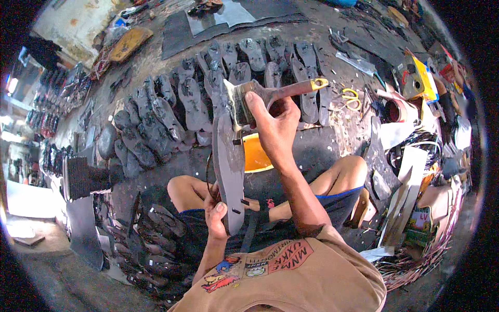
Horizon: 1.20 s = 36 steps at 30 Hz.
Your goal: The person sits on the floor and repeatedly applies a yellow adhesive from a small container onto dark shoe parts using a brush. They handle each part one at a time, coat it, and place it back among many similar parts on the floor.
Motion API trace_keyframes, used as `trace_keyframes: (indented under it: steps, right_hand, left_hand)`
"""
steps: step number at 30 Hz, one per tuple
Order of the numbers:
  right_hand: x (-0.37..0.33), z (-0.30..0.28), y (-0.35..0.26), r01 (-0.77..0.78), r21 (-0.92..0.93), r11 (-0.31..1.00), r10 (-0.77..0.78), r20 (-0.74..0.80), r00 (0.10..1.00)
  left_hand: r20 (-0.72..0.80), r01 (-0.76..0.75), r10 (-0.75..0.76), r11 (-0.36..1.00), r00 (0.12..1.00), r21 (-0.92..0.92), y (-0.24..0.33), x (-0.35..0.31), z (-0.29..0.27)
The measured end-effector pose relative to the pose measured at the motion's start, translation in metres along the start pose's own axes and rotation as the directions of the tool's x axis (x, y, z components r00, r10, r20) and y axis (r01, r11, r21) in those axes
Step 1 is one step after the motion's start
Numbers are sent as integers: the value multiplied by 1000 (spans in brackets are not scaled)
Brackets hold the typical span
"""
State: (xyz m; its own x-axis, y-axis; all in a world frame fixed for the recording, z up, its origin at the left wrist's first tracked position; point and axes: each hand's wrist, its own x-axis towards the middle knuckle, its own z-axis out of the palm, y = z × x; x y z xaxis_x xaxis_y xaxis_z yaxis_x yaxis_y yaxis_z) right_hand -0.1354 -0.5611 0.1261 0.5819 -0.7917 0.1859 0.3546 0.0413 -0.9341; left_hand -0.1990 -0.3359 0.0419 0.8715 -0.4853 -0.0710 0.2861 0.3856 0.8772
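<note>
My left hand [216,216] grips a long grey sandal sole [228,166] near its lower end, held up in front of my lap. Short dark strap ends stick out of the sole's face, and a thin strap loop shows along its left edge. In my right hand [278,125] is a wide paintbrush [296,89] with a yellow-tipped handle. Its pale bristles are at the upper end of the sole; whether they touch it I cannot tell. Behind the sole sits a yellow-orange bowl [257,155], partly hidden by the sole and my right forearm.
Rows of grey soles [192,101] lie on the floor ahead. Yellow-handled scissors [351,99] rest to their right. Finished-looking dark sandals [156,229] pile up at my left. Strips, a yellow box [422,78] and a bundle of thin cords [416,273] crowd the right side.
</note>
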Motion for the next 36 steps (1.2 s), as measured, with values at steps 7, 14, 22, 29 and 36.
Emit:
trace_keyframes:
  steps: [7,14,22,29,36]
  right_hand:
    - [-92,-14,-5,36,-236,971,28,264,964]
    - [-80,-10,-12,114,-409,905,2,273,962]
    - [-42,-24,12,11,-443,896,33,91,995]
    - [-78,-70,-17,65,-370,927,32,251,967]
    - [23,-218,94,-283,-434,855,1,-545,838]
  left_hand:
    - [-56,-308,312,948,948,75,-1,43,-15]
    - [-56,-168,159,952,986,-257,8,51,13]
    - [-188,-147,109,968,976,-201,5,51,6]
    - [-414,-245,189,966,891,-86,74,121,35]
    - [33,325,-324,936,946,-134,-25,313,-2]
